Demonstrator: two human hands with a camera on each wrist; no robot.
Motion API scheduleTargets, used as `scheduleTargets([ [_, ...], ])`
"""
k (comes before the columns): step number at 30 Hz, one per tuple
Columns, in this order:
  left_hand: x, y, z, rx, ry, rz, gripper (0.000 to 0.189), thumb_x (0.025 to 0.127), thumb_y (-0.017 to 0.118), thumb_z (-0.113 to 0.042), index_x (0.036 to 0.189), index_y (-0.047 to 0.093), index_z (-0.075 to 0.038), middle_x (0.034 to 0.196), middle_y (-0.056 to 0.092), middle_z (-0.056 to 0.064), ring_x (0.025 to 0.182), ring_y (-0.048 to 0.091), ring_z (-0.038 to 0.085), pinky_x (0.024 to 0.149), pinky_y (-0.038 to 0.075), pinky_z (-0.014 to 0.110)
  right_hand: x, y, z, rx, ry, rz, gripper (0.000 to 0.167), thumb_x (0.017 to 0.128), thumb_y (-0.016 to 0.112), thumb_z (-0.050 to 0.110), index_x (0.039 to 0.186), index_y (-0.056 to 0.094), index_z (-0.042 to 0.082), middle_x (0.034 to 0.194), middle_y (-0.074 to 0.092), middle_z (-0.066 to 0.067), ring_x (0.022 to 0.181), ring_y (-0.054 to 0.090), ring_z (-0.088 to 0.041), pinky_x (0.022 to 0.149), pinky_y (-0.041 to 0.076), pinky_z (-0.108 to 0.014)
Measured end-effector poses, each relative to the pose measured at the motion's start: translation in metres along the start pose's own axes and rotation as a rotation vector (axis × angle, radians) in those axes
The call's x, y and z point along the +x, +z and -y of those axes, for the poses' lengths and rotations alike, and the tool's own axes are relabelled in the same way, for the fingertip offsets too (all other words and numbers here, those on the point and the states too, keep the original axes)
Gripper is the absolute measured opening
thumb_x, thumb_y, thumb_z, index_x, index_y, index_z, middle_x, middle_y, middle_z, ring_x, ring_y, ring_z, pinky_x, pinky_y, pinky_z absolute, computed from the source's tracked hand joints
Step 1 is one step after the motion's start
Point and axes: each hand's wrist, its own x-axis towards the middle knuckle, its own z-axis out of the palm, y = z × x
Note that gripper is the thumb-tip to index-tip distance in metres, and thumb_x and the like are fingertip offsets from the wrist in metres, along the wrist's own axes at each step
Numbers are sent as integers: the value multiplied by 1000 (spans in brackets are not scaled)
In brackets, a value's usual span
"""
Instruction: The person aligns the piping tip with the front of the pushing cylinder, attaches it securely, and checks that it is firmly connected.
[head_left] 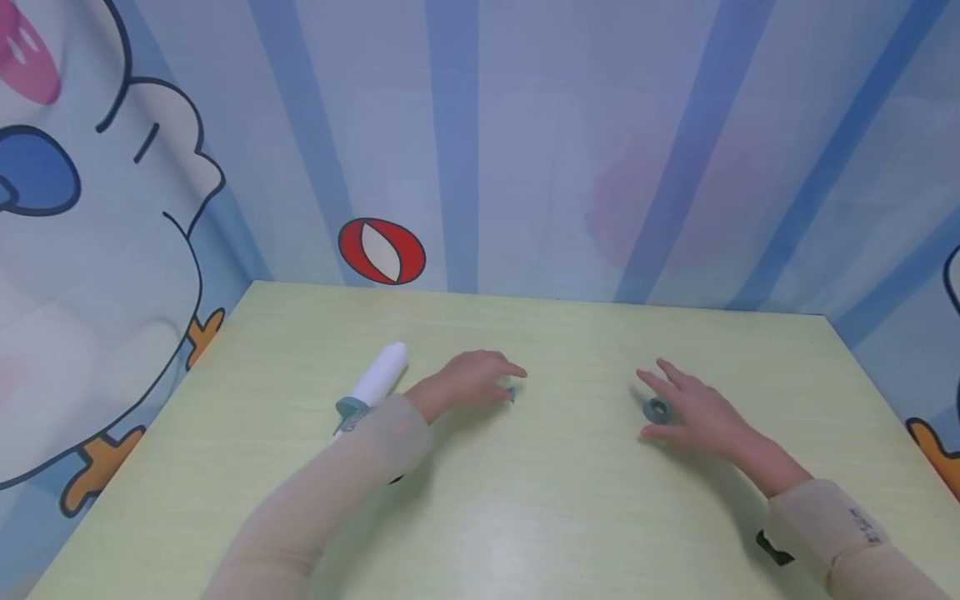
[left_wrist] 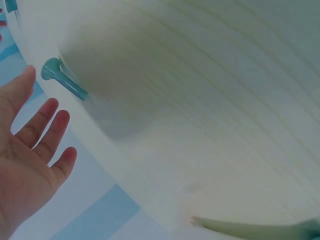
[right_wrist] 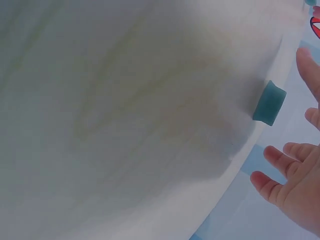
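Observation:
Over the middle of the table my left hand (head_left: 468, 379) reaches across with its fingers apart. Beside its thumb is a small teal peg (left_wrist: 65, 80) with a rounded head and a short stem, mostly hidden by the hand in the head view. On the right, my right hand (head_left: 705, 417) has its fingers spread around a small teal ring (head_left: 657, 409) with a hole through its middle. From the side, in the right wrist view, that ring is a short piece with flared ends, apart from the fingers. Neither hand grips anything.
A white cylinder (head_left: 381, 375) with a teal end lies left of my left hand, its near part hidden by the sleeve. Behind the pale table (head_left: 555, 500) rises a blue striped backdrop (head_left: 525, 150) with cartoon figures. A blurred pale green tapered shape (left_wrist: 255, 230) edges the left wrist view.

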Motion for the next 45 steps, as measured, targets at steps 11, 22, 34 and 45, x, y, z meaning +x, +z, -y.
scheduleTargets([
  [11, 9, 0, 0, -89, -32, 64, 24, 85, 58, -20, 108, 64, -20, 109, 62, -4, 100, 56, 12, 84, 44, 27, 1, 2, 0, -7, 7, -18, 64, 74, 69, 30, 129, 45, 8, 116, 48, -20, 102, 49, -34, 76, 44, -48],
  [22, 13, -3, 3, -109, -67, 52, 15, 83, 61, -23, 95, 69, -19, 99, 66, -5, 92, 58, 11, 80, 45, 25, 4, 2, -4, 2, -20, -38, 52, 73, 70, 22, 120, 54, 6, 96, 54, -10, 81, 53, -19, 65, 44, -33],
  [34, 13, -3, 2, -93, -44, 40, 12, 83, 60, -27, 85, 70, -19, 86, 66, -7, 73, 52, 7, 69, 41, 21, 4, 2, -3, 0, -11, -21, 40, 75, 68, 16, 111, 59, 4, 89, 55, -9, 76, 54, -20, 62, 45, -34],
  [45, 9, -1, 3, -101, -42, 12, 14, 84, 59, -29, 80, 68, -19, 78, 63, -8, 66, 48, 7, 65, 39, 21, 2, 3, -2, 15, 1, -12, 36, 76, 67, 15, 109, 60, 3, 89, 55, -7, 75, 53, -17, 62, 44, -32],
])
